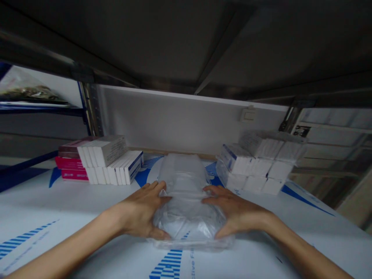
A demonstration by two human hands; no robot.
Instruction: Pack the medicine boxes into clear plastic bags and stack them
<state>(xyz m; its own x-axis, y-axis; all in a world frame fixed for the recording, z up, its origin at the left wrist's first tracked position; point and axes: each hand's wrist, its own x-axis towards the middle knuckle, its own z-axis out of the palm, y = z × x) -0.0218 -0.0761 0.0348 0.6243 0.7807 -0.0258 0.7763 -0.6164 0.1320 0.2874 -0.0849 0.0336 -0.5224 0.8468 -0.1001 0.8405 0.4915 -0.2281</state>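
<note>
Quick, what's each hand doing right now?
Left hand: open, touching the left side of the long, whitish package in clear plastic.
Right hand: open, touching its right side.

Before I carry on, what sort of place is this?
Probably a storeroom, within a rack: stacked white boxes at left, plastic-wrapped white boxes at right, and a dark shelf overhead.
</note>
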